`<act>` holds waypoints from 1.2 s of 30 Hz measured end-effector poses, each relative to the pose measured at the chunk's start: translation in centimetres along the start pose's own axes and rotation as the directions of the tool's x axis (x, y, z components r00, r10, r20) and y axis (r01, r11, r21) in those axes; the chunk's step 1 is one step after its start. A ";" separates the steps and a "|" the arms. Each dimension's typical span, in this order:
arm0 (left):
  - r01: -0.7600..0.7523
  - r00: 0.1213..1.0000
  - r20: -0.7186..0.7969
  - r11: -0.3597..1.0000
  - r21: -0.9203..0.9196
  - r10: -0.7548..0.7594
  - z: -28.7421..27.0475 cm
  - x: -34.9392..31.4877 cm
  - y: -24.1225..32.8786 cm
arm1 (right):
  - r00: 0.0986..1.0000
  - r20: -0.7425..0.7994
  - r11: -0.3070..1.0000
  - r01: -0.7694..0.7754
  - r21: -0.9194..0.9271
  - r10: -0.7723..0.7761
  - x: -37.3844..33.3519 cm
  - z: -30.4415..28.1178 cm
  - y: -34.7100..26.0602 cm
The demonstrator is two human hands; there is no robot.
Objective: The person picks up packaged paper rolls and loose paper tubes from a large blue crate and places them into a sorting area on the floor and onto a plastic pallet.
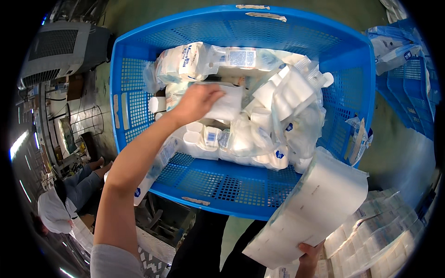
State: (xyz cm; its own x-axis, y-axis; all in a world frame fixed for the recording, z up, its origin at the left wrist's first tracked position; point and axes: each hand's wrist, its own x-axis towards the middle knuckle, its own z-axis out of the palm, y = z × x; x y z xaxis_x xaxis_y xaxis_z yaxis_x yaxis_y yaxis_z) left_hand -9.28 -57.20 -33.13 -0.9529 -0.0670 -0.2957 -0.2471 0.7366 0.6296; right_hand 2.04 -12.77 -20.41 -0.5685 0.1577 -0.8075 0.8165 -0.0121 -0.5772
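My left hand [199, 101] reaches into a large blue perforated plastic basket [243, 30]. Its fingers are closed on the edge of a white paper roll [227, 104] inside. My right hand [309, 252] grips the lower end of a long white pack of paper rolls [315, 197], wrapped in clear film. That pack is tilted over the basket's near right corner; most of the right fingers are hidden behind it. Around the left hand lie loose white rolls [200, 139], a printed pack of rolls [183, 62] and crumpled clear wrappers [299, 118].
Wrapped white packs [380, 227] are stacked at the lower right. More blue baskets [405, 85] stand at the right, with film on them. A grey air cooler [60, 51] is at the far left. Another person [58, 208] sits at the lower left.
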 end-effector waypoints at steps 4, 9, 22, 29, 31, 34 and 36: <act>0.252 0.907 -0.205 0.863 -0.438 -0.368 -8.6 -7.5 2.3 | 0.998 0.052 0.999 -0.040 -0.032 0.042 0.1 -0.8 -0.8; -0.189 0.749 -0.466 0.522 -0.832 -0.471 -14.5 -13.2 7.4 | 0.998 0.064 1.000 -0.019 -0.012 0.020 -0.4 -0.5 -1.6; 0.737 0.630 -0.174 0.512 0.441 -0.757 0.8 -20.9 -12.7 | 0.999 0.044 0.998 -0.017 -0.063 0.019 -0.3 0.5 -1.8; 0.646 0.652 -0.116 0.469 0.603 -0.749 -3.6 -15.9 -11.9 | 0.996 0.079 0.996 -0.041 -0.079 0.047 0.0 2.3 -2.2; 0.481 0.844 -0.226 0.499 0.720 -0.487 -3.9 -13.4 -9.6 | 0.992 0.116 0.996 -0.043 -0.080 0.052 0.5 2.2 -1.9; 0.148 0.984 -0.177 0.646 0.749 -0.021 -1.2 -6.5 -6.3 | 0.994 0.102 0.999 -0.045 0.023 0.042 0.6 2.9 -1.5; -0.138 0.981 0.012 0.649 0.748 0.195 2.1 -0.8 -4.8 | 0.990 0.126 0.992 -0.082 0.097 0.070 1.1 3.3 -0.7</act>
State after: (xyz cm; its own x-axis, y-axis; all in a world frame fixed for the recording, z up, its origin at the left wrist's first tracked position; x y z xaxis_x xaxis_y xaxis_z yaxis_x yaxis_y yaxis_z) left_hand -6.92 -59.28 -37.48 -0.9808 0.0860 -0.1752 0.1027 0.9908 -0.0884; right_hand 0.49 -15.81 -21.30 -0.5181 0.0306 -0.8548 0.8470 -0.1204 -0.5177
